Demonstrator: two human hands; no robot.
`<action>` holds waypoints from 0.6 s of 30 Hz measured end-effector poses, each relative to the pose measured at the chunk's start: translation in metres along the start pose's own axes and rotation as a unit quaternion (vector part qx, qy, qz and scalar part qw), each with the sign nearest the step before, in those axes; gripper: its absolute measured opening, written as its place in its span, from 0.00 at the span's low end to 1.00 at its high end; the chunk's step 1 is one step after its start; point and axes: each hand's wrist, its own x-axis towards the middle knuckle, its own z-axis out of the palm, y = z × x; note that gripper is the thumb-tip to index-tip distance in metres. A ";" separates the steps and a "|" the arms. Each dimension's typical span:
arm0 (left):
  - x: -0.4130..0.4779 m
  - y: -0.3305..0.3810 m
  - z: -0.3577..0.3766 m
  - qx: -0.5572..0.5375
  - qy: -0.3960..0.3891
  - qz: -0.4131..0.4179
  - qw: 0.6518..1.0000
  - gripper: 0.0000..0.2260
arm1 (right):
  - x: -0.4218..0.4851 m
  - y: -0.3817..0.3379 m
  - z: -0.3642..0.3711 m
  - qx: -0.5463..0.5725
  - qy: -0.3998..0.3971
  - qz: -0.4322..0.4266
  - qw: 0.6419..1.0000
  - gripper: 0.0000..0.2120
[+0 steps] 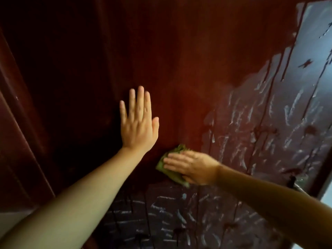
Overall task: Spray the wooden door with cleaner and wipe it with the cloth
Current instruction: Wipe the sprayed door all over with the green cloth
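Wooden door (179,51) | left hand (138,126) flat, fingers (140,101) straight | right hand (194,167) fingers straight, pressing cloth (177,149)

I can read no words, labels, brands, numbers or signs here: none on the wooden door (179,51) before me, none on the green cloth (160,167).

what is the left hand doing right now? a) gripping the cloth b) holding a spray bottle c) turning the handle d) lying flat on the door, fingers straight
d: the left hand lies flat on the door with fingers straight, while the right hand presses the green cloth.
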 end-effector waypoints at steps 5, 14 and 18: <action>-0.004 0.003 0.005 0.010 -0.009 -0.013 1.000 0.34 | -0.022 0.100 -0.043 0.052 0.201 0.584 0.785 0.37; -0.006 0.003 0.007 -0.013 -0.005 -0.014 1.000 0.34 | 0.009 -0.006 -0.005 0.029 0.115 0.236 0.965 0.39; -0.005 0.005 0.005 -0.018 -0.007 -0.024 1.000 0.35 | -0.012 0.066 -0.028 0.072 0.206 0.584 0.782 0.38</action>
